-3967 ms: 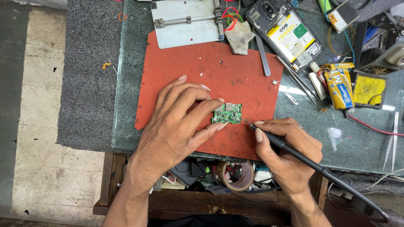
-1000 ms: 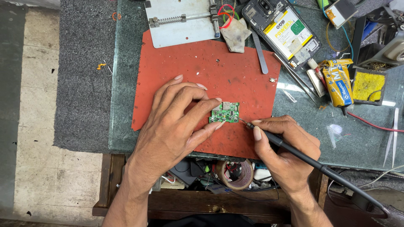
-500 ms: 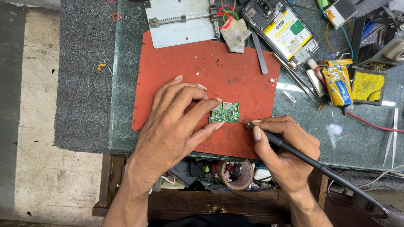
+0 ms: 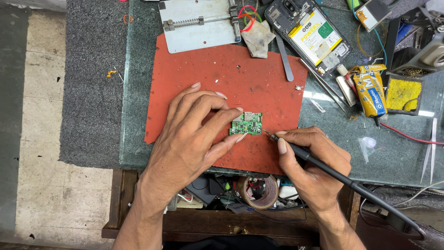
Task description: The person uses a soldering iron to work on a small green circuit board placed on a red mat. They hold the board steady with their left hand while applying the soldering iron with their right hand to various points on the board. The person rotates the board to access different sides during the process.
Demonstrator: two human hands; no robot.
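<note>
1. The left hand pinches a small green rectangular circuit board by fingertip and thumb, flat on the red rubber mat.
2. The right hand grips a black corded soldering iron, tip at the board's right edge.
3. An open wooden drawer below holds a brown tape roll (among tangled clutter).

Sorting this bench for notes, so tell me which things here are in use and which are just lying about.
In use: left hand pinching the green circuit board; right hand holding the soldering iron; red mat.

Lying about: opened phone, metal holder plate, tape roll, yellow sponge, grey cloth.
</note>
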